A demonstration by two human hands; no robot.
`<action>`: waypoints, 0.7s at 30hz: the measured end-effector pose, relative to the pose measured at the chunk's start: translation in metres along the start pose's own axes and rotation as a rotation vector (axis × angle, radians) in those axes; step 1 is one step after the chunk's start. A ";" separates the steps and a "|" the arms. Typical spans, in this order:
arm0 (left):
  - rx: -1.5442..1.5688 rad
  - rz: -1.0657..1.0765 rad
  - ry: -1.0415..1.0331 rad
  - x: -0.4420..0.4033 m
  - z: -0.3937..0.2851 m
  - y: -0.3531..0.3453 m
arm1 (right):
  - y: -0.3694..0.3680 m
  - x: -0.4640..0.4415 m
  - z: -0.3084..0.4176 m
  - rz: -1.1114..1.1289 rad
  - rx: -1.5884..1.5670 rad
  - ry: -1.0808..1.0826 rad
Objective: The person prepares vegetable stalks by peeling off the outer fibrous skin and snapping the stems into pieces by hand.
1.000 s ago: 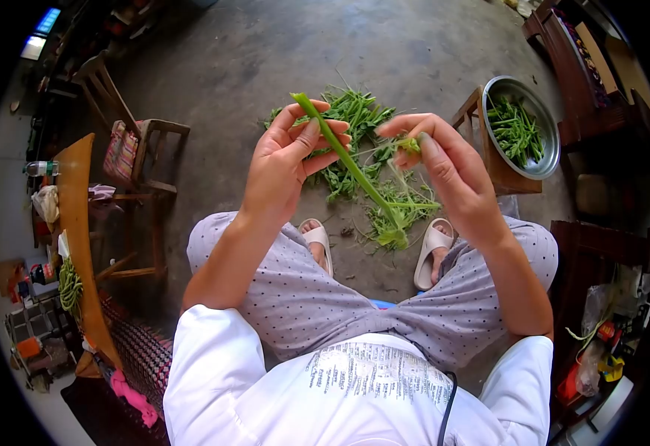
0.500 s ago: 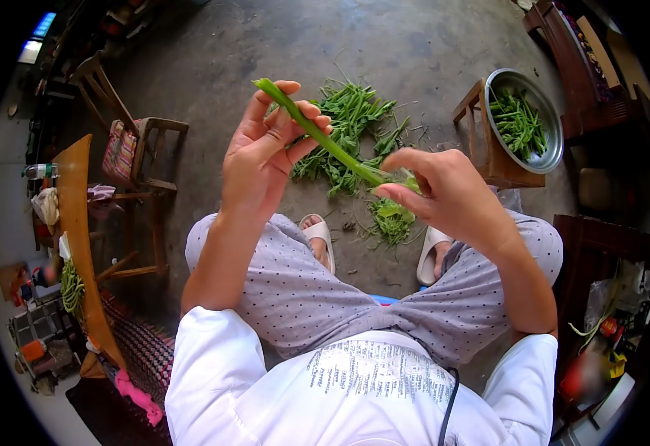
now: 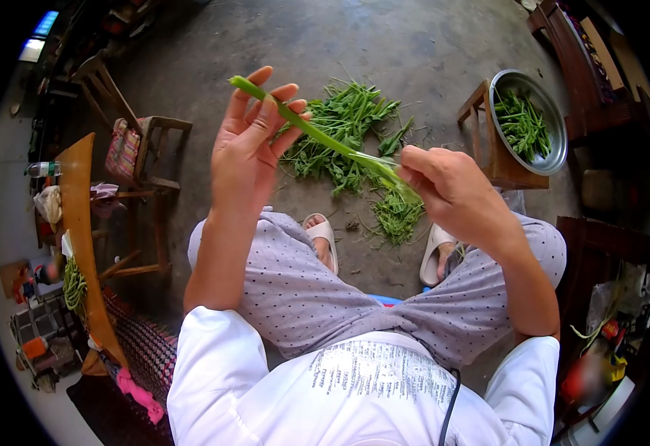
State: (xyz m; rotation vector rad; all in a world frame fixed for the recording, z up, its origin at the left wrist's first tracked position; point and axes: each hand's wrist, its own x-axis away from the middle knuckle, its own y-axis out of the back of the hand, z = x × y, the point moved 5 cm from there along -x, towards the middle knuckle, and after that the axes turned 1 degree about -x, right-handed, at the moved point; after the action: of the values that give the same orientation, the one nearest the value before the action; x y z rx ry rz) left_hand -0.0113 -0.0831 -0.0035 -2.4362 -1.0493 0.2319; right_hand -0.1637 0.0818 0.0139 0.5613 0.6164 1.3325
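A long green stalk slants across the middle of the view, its cut end at the upper left. Thumb and fingers of my left hand are closed around its upper part. At the stalk's lower right end, my right hand pinches a thin, pale strip of skin that stands partly away from the stalk. My right fingertips are partly hidden. Below on the floor lie a heap of leafy green stalks and a smaller pile of green scraps.
To the right, a metal basin of green stalks rests on a wooden stool. A wooden chair and a table edge with a bottle are at the left. Dark furniture lines the right side.
My left hand and the stalk have moved slightly left and up. My right hand has closed its fingers further and moved a little right, with a pale strip now drawn out from the stalk.
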 end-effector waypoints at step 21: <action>-0.013 -0.230 -0.278 -0.007 -0.050 0.061 | 0.044 0.049 -0.105 0.053 0.329 -0.551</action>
State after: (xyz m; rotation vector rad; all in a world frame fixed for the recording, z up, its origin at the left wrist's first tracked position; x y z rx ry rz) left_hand 0.0399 -0.1425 0.0102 -2.3132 -1.4419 0.4974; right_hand -0.2620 0.1399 -0.0355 1.1717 0.3628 1.0607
